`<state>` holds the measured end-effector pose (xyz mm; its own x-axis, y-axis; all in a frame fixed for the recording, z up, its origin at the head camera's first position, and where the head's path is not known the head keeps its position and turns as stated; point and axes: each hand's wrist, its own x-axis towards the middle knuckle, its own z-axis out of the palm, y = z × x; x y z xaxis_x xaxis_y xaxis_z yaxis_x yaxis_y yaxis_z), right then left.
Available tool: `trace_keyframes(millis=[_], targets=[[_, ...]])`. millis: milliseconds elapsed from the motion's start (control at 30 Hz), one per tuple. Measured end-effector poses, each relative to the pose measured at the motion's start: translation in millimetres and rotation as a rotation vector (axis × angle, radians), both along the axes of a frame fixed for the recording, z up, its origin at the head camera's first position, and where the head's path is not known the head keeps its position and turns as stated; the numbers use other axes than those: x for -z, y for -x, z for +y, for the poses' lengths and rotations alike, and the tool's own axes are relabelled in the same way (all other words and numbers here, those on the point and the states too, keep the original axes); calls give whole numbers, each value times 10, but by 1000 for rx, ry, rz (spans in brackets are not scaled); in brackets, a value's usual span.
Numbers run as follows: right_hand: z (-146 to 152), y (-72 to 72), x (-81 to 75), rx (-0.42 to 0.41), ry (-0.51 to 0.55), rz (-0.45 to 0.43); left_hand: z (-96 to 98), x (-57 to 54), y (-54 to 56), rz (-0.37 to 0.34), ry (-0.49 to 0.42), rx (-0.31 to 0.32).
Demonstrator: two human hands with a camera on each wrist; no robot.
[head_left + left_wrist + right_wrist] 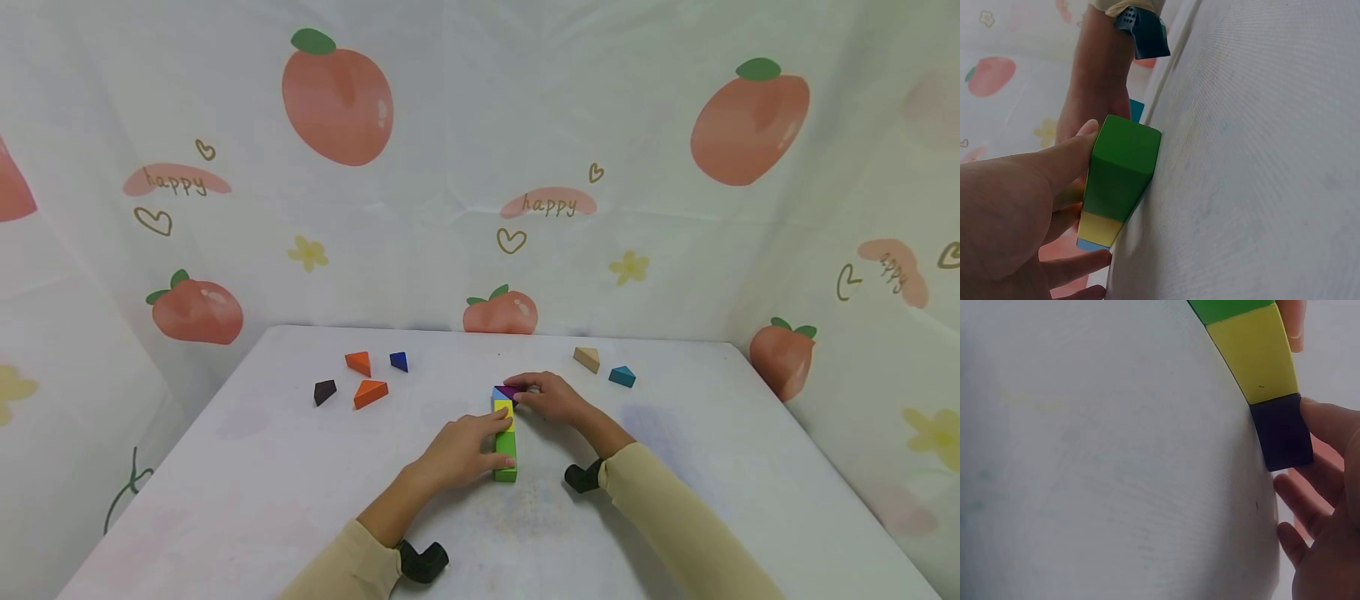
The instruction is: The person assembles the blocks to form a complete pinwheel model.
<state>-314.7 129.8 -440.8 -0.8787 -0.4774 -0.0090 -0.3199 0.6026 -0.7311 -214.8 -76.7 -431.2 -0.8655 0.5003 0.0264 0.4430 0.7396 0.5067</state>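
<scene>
Left hand: (463, 448) I'm seeing its fingers spreading apart, thumb resting on the green block (1121, 164), forefinger touching the yellow block (1254, 356).
Right hand: (553, 397) thumb and forefinger are pinching the purple block (1282, 434); the other fingers are spreading loosely.
Row of blocks: lying mid-table, green nearest the person, yellow touching it, purple and a light-blue block (498, 395) sitting side by side at the far end.
Far right: a teal block (622, 377) is lying near a wooden triangular block (587, 358).
</scene>
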Motion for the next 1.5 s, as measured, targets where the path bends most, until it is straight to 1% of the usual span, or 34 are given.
trace_keyframes(millis=[133, 300, 533, 733, 900, 967, 1067, 1233, 1300, 1500], targets=[[10, -7, -32, -2, -11, 1, -2, 6, 7, -4, -2, 0], [46, -7, -114, 33, -28, 19, -2, 17, 16, -11, 0, -1], [149, 34, -239, 46, -51, 128, -4, 20, 23, -32, -9, -17], [267, 64, -311, 96, -71, 228, 0, 17, 26, -45, -9, -28], [399, 77, -361, 152, -81, 272, 15, 26, 21, -51, -3, -36], [457, 71, -379, 167, -75, 276, 19, 27, 16, -54, -3, -39], [539, 61, -390, 178, -60, 291, 19, 26, 13, -55, -3, -41], [674, 41, -386, 230, -31, 292, 16, 20, 5, -46, -9, -34], [731, 41, -374, 251, -28, 306, 14, 20, 2, -44, -12, -32], [890, 49, -322, 301, -66, 370, 10, 8, -3, -43, -14, -31]])
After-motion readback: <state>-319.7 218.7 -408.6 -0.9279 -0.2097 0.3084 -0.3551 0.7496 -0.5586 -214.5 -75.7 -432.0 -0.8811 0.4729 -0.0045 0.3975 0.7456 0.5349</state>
